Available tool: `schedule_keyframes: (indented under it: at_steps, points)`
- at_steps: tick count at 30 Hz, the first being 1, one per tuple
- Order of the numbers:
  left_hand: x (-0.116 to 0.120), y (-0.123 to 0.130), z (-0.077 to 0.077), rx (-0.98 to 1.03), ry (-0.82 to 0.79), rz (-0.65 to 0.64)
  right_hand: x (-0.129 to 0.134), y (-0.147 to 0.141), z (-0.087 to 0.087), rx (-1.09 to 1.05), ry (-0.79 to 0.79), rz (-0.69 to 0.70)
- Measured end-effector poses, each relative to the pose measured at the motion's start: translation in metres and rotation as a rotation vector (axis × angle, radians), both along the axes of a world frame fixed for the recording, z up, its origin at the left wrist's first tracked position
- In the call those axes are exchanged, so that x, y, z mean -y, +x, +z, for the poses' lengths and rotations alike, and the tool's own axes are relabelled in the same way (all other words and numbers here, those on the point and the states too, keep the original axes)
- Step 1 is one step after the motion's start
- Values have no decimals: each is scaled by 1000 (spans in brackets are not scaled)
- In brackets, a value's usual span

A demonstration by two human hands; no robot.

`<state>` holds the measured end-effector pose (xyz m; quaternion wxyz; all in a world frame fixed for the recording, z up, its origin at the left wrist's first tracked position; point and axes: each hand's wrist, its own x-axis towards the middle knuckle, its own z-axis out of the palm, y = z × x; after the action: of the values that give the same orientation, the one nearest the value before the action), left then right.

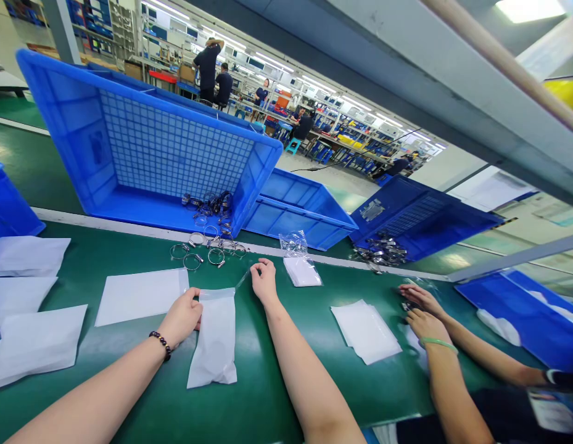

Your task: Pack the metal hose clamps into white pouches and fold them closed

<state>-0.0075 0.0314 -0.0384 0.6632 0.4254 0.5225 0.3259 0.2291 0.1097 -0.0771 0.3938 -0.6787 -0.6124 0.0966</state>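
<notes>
My left hand (182, 316), with a dark beaded bracelet at its wrist, pinches the upper left edge of a white plastic bag (214, 339). The bag lies on the green table, and its lower part bulges slightly. Between the fingertips of my right hand (264, 280) is the end of a thin clear strip (243, 279), which runs down toward the bag's top right corner. Left of this bag lies a flat white bag (138, 296). Several metal hose clamps (216, 256) are spread on the table beyond my hands.
A large blue crate (175, 148) lies tipped toward me with more clamps inside. Filled white bags (41, 342) lie at the left. A clear bag with white contents (302, 270) and white sheets or bags (366, 332) lie rightward. A co-worker's hands (427, 320) work at the right.
</notes>
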Motion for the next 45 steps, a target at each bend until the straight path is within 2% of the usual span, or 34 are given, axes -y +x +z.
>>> schedule_keyframes:
  at_steps: [6, 16, 26, 30, 35, 39, 42, 45]
  points:
    - [0, 0, -1, -16, 6, 3, -12, 2, -4, 128, 20, -8]
    - [-1, 0, -3, -44, 12, -7, -29, 17, -6, 194, 6, -32]
    - [-3, 0, -5, -46, -8, -2, -39, 20, -4, 132, 63, -26]
    - [-3, 0, -3, -46, -9, 0, -37, 20, 3, 48, 98, -39]
    - [-3, 1, -1, -44, -16, -2, -27, 20, 22, -67, 115, -47]
    - [-3, 0, 1, -76, 45, 16, -6, 15, 34, -162, 73, -29]
    - [-4, -2, 4, -96, 89, 35, 17, 6, 37, -227, 9, 3]
    - [-4, -4, 9, -123, 120, 42, 44, -6, 39, -390, -204, 117]
